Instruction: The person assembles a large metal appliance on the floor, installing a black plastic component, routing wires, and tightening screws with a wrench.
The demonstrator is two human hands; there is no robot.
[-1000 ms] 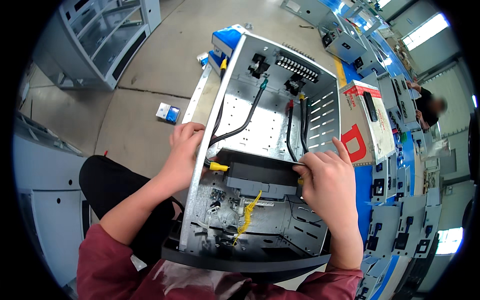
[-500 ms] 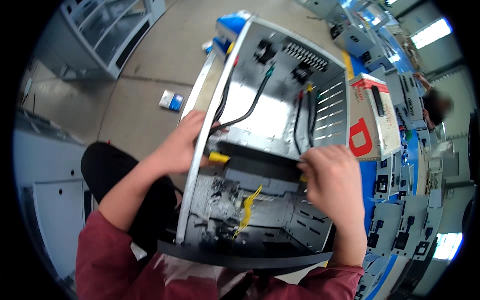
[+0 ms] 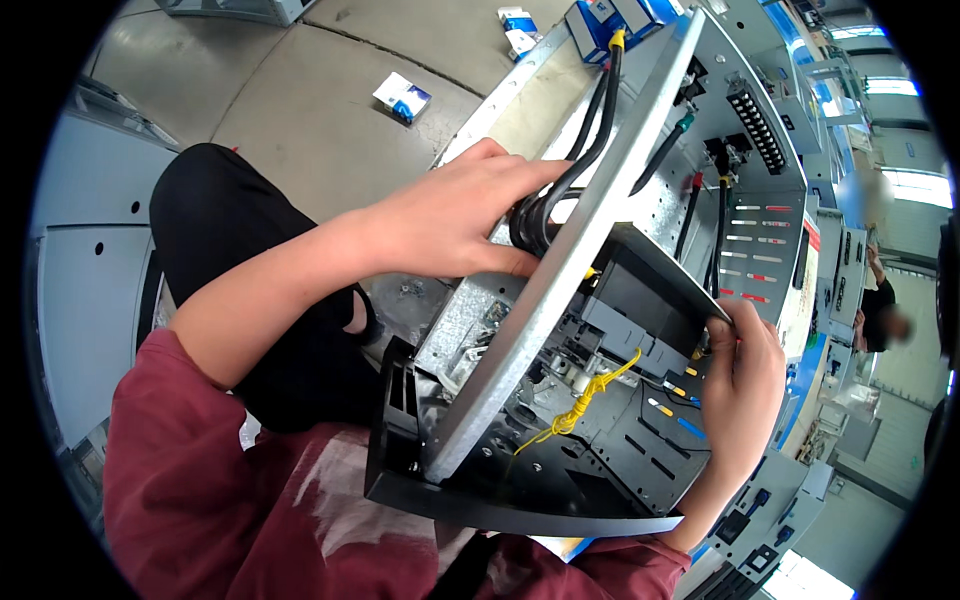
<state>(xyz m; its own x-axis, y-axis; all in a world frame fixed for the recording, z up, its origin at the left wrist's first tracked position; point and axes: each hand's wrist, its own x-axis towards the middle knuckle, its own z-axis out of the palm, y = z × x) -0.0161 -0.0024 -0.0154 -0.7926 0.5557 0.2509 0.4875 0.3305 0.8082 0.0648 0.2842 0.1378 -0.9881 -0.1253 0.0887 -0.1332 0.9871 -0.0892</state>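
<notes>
A grey metal enclosure (image 3: 572,275) stands tilted in front of me, its open side facing up. At its left rail, my left hand (image 3: 455,215) has its thumb and fingers around a looped bundle of black cables (image 3: 540,222); some of its fingers are hidden. Inside, a black plate (image 3: 650,285) crosses the enclosure above a grey block (image 3: 630,335). My right hand (image 3: 742,365) pinches the plate's right corner between thumb and fingers. A tied bundle of yellow wires (image 3: 572,415) lies nearer me, and a black cable with a green sleeve (image 3: 665,150) runs inside the far part.
A black front panel (image 3: 520,510) closes the enclosure's near end. On the floor lies a blue-and-white box (image 3: 402,98); more blue boxes (image 3: 620,25) are at the far end. Grey cabinets (image 3: 95,290) stand at left. Another person (image 3: 882,315) is at the far right.
The view has shifted, and the enclosure appears farther right and more tilted. My left hand now shows outside the left rail at the cables. My right hand stays at the black plate's corner.
</notes>
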